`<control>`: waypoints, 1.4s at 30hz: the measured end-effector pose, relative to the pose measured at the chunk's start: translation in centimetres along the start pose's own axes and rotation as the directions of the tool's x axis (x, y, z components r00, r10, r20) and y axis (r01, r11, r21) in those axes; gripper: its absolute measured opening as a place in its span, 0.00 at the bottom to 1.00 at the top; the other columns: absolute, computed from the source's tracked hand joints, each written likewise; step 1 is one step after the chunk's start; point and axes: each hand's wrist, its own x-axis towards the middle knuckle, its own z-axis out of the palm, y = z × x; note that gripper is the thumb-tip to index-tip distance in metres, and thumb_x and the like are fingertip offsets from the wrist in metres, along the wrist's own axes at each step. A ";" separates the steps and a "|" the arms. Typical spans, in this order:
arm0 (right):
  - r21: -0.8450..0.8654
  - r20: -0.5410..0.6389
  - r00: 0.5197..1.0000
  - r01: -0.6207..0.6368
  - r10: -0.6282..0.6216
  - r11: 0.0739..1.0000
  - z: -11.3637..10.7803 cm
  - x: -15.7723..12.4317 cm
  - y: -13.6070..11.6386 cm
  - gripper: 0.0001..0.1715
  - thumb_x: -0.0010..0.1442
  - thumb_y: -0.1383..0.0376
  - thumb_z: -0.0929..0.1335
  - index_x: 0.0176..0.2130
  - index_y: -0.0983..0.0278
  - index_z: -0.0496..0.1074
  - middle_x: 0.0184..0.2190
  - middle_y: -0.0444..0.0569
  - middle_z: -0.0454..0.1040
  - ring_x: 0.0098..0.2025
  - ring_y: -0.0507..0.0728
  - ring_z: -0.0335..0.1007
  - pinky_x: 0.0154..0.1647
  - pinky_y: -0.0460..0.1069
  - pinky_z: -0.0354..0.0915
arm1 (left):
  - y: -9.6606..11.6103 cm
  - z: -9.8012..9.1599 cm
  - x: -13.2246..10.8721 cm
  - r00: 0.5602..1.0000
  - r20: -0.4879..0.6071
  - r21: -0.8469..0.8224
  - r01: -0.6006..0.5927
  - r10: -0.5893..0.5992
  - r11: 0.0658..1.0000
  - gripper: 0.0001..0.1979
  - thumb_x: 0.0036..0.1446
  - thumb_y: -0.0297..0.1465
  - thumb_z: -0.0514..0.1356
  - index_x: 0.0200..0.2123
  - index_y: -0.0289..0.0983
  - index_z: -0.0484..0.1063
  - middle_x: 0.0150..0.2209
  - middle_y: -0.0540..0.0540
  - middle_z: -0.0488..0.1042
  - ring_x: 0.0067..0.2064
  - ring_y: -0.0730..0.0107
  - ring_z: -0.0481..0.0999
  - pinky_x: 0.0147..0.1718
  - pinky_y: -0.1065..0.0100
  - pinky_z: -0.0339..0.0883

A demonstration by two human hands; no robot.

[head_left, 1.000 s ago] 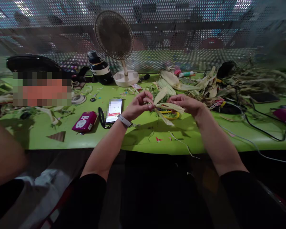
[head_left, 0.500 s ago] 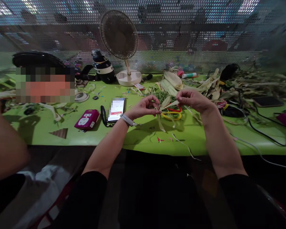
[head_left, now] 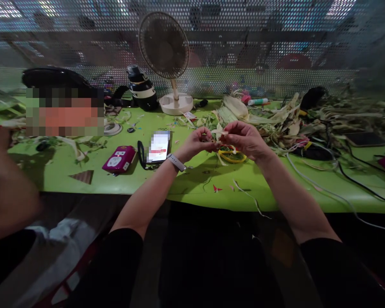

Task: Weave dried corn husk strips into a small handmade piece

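My left hand [head_left: 197,143], with a pale band at the wrist, is closed in a pinch on a pale strip that looks like corn husk [head_left: 219,131]. Close against it, my right hand [head_left: 244,139] pinches the same strip between thumb and fingers. A tail of the husk hangs below the fingertips. Just under my hands, yellow-handled scissors [head_left: 232,156] lie on the green table, their blades hidden. Behind the hands sits a larger pale husk [head_left: 235,109] among green scraps.
A fan [head_left: 176,104] and dark bottle [head_left: 143,92] stand at the back. A phone [head_left: 158,147] and magenta power socket [head_left: 119,159] lie left. Husks [head_left: 285,119] are heaped at right, near cables [head_left: 349,169]. Another person's arm [head_left: 6,188] is at the left edge.
My right hand has moved left and down to meet my left hand. The husk strip, stretched between them before, is now bunched at the fingertips. The view has shifted slightly.
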 end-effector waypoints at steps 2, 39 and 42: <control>-0.096 -0.028 0.999 0.024 -0.026 0.995 -0.2 0.2 0.4 0.26 0.41 0.54 0.80 0.35 0.62 0.72 0.29 0.42 0.75 0.30 0.50 0.73 0.37 0.49 0.72 | -0.2 -0.1 0.1 1.000 -0.003 -0.014 -0.004 0.004 1.000 0.23 0.42 0.34 0.73 0.32 0.37 0.60 0.25 0.54 0.73 0.28 0.71 0.79 0.26 0.73 0.70; -0.614 0.126 0.991 0.110 -0.041 0.782 -1.0 0.6 0.6 0.16 0.53 0.54 0.71 0.30 0.65 0.72 0.24 0.44 0.70 0.26 0.50 0.60 0.28 0.47 0.58 | -0.2 -0.9 0.1 0.994 0.050 -0.170 0.105 -0.098 0.980 0.13 0.47 0.32 0.71 0.34 0.32 0.73 0.31 0.47 0.78 0.32 0.72 0.80 0.42 0.63 0.75; -0.638 0.077 0.995 0.104 -0.071 0.763 -0.8 0.6 0.9 0.15 0.53 0.55 0.71 0.30 0.66 0.72 0.23 0.44 0.70 0.25 0.50 0.59 0.27 0.47 0.57 | -0.3 -0.9 0.1 0.993 0.034 -0.182 0.118 -0.114 0.976 0.13 0.47 0.31 0.70 0.34 0.31 0.74 0.32 0.45 0.79 0.32 0.71 0.81 0.41 0.64 0.75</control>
